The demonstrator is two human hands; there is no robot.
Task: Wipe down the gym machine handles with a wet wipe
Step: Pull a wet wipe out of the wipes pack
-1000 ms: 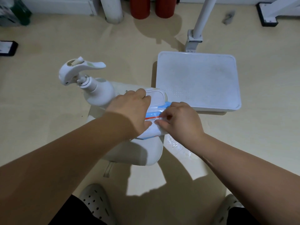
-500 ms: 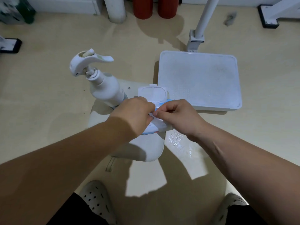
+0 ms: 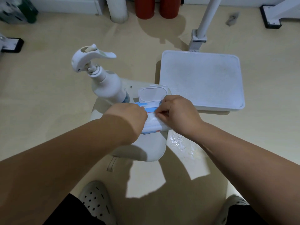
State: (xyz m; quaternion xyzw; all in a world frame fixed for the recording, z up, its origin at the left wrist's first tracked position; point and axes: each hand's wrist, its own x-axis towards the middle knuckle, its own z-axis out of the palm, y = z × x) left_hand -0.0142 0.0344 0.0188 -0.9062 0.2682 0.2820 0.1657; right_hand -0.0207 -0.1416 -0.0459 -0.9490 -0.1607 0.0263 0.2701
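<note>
A white and blue pack of wet wipes (image 3: 151,125) lies on a small white stool (image 3: 152,148), its flip lid (image 3: 152,94) standing open toward the far side. My left hand (image 3: 128,117) holds the pack's left side with curled fingers. My right hand (image 3: 176,114) pinches at the pack's opening, where a bit of white wipe (image 3: 151,118) shows between my two hands. No machine handle is in view.
A white spray bottle (image 3: 103,80) stands on the stool's far left. A white footplate (image 3: 201,82) on a slanted white post (image 3: 206,17) lies to the right. Red cylinders (image 3: 157,7) and machine feet (image 3: 11,44) line the far floor. My shoes (image 3: 95,200) are below.
The pack's lid has been flipped open and now stands up. My right hand has moved from the pack's edge to pinch at the opening; my left hand keeps steadying the pack.
</note>
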